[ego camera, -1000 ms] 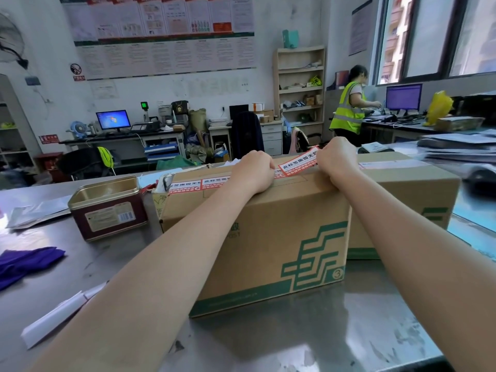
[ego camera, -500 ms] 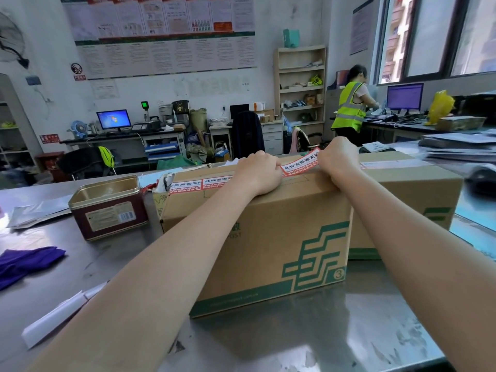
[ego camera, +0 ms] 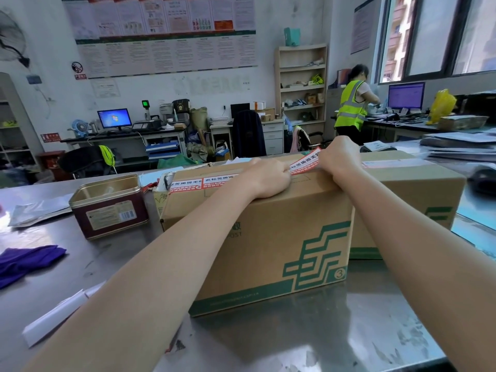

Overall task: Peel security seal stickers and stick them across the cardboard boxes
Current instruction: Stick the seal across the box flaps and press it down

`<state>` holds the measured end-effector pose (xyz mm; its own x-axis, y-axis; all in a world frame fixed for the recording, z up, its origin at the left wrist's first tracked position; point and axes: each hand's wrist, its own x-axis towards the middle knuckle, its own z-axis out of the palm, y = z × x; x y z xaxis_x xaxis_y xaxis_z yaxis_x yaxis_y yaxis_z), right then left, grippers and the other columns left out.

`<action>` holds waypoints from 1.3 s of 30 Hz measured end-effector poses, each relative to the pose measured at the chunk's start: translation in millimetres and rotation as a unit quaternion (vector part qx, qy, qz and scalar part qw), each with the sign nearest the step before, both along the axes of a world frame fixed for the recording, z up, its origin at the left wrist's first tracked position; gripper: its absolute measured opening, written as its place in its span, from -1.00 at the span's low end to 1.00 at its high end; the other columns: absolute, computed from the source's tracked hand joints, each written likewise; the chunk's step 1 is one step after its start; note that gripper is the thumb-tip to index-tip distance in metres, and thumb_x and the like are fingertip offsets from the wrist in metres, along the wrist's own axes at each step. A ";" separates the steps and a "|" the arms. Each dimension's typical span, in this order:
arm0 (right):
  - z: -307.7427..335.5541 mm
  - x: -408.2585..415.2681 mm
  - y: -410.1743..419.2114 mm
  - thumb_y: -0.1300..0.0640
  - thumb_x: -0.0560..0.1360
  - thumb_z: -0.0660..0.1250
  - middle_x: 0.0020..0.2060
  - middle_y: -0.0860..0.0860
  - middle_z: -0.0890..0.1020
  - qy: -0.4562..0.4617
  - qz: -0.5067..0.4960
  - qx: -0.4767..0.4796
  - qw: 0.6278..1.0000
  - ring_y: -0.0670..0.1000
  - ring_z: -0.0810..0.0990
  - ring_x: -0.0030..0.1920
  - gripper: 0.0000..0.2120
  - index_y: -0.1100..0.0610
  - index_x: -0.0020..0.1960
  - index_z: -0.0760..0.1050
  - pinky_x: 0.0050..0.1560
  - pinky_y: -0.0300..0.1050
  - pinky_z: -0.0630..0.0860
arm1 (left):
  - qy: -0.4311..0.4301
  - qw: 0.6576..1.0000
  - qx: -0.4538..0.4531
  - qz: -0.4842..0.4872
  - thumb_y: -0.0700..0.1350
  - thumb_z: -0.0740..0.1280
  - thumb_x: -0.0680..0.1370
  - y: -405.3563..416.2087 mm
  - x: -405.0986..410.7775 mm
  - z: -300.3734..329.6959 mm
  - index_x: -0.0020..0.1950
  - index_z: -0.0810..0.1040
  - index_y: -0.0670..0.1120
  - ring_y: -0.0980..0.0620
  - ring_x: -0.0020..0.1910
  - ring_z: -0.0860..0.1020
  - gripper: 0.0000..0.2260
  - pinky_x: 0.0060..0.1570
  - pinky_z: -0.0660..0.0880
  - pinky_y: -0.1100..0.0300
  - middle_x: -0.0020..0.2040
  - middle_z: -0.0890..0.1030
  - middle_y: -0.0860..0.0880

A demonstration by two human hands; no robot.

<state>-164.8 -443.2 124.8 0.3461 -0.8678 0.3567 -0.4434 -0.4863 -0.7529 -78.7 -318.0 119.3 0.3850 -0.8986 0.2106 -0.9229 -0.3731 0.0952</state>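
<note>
Head: both hands unmoved; left hand (ego camera: 264, 178) fisted on box (ego camera: 268, 237), right hand (ego camera: 339, 158) pinching sticker (ego camera: 304, 163).

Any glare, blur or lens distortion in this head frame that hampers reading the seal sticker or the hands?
Head view: wide-angle bowing stretches both forearms; window light glares off the steel table; the seal sticker print stays sharp between the left hand and right hand; wall posters are too small to read.

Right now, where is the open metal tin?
In the head view the metal tin stands on the steel table, left of the cardboard box, with a purple cloth nearer the camera.
</note>
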 end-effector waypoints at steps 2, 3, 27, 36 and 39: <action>-0.2 0.0 -0.3 0.27 0.52 0.19 0.08 0.27 0.55 -0.002 0.000 -0.001 1.000 0.24 0.51 0.07 -0.79 0.34 0.09 0.46 -0.09 -0.08 0.37 | 0.000 1.000 0.002 -0.007 -0.07 -0.04 0.64 2.9 -2.9 0.2 0.25 0.48 -0.13 -0.09 0.23 0.42 -0.63 0.20 0.22 0.06 0.26 0.51 -0.13; -0.2 0.0 -0.6 0.27 0.52 0.19 0.09 0.27 0.55 -0.003 0.000 -0.002 1.000 0.24 0.51 0.08 -0.79 0.35 0.09 0.46 -0.09 -0.08 0.36 | 0.001 1.000 0.005 -0.009 -0.06 -0.04 0.64 4.7 -4.6 0.4 0.27 0.47 -0.12 -0.09 0.24 0.42 -0.63 0.21 0.23 0.05 0.27 0.50 -0.13; -2.7 4.7 -19.5 0.17 0.46 0.24 -0.05 0.19 0.62 -0.001 0.011 -0.021 1.000 0.18 0.54 -0.09 -0.79 0.25 -0.01 0.56 -0.19 -0.12 0.38 | 0.065 0.991 0.103 -0.049 0.35 -0.13 0.53 3.4 0.2 4.8 0.55 -0.01 -0.01 0.07 0.53 0.03 -0.31 0.49 -0.02 0.01 0.56 0.04 0.04; -7.4 -15.4 -23.1 0.06 0.54 0.18 -0.05 0.12 0.59 0.102 0.064 -0.199 0.973 0.17 0.52 -0.03 -0.79 0.14 -0.03 0.54 -0.20 -0.06 0.33 | 0.064 0.988 0.124 -0.062 0.38 -0.11 0.52 -1.8 -2.2 7.7 0.54 0.00 0.09 0.07 0.53 -0.02 -0.34 0.49 -0.07 -0.02 0.57 -0.01 0.05; -5.9 -14.1 -24.0 0.03 0.56 0.14 0.00 0.12 0.59 0.122 0.058 -0.215 0.967 0.19 0.52 -0.01 -0.80 0.08 0.00 0.50 -0.16 -0.05 0.31 | 0.069 0.988 0.123 -0.059 0.45 -0.12 0.45 -5.8 -1.8 5.9 0.54 -0.01 0.13 0.05 0.53 0.02 -0.28 0.49 -0.02 -0.05 0.57 0.00 0.07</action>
<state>-178.9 -467.1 118.9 0.5516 -0.6078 0.5712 -0.5065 -0.7882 -0.3496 -80.4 -323.9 125.3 0.2838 -0.9565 -0.0669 -0.9460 -0.2907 0.1437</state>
